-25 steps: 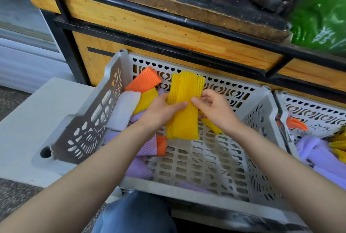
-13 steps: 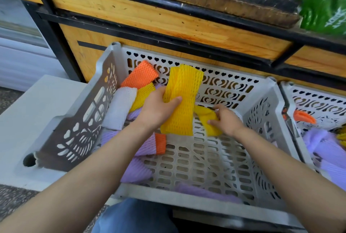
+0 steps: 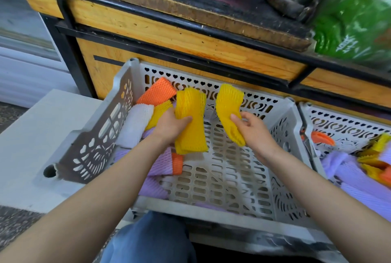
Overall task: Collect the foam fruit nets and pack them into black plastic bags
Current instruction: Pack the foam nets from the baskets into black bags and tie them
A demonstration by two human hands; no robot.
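My left hand [image 3: 171,125] grips a stack of flat yellow foam nets [image 3: 191,119] above the grey perforated crate [image 3: 283,119]. A single yellow foam net [image 3: 229,106] is held up by my right hand [image 3: 251,129], a little to the right of the stack. Along the crate's left side lie more nets: an orange one [image 3: 156,90], a white one [image 3: 136,125] and purple ones [image 3: 161,163]. No black bag is in view.
A second grey crate [image 3: 342,119] at the right holds purple, yellow and orange nets. Behind both stands a wooden counter [image 3: 169,30] with a black metal frame, bearing a pink container, a metal pot and a green bag. A white slab [image 3: 42,136] lies left of the crate.
My right hand picked a yellow net off the crate floor and lifted it beside the stack. The left hand kept its grip on the stack.
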